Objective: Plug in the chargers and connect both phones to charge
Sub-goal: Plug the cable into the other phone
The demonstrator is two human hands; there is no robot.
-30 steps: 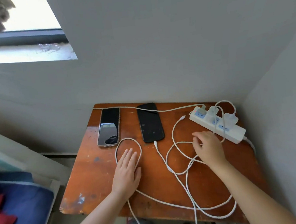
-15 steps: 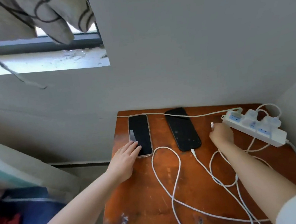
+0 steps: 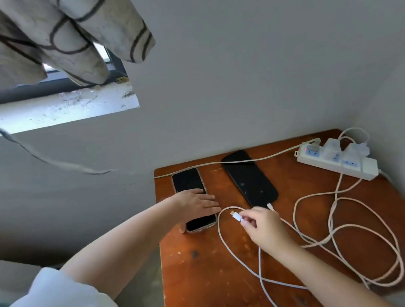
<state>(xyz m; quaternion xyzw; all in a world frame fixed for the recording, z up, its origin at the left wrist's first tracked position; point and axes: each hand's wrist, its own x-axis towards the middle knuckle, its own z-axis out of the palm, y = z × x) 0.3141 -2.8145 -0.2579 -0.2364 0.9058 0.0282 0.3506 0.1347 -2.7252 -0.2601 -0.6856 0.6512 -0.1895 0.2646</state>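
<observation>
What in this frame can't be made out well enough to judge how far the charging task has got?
Head view only:
- Left phone: its middle is covered by the left hand; its charging port cannot be seen.
- Black phone: a connector lies at its near end; too small to tell whether it is seated.
- Power strip: the white chargers blur together.
- Cable plug: the right hand's fingers hide its rear.

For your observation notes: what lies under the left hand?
The left hand lies across the left phone. Both phone ends show; its middle is covered.
</observation>
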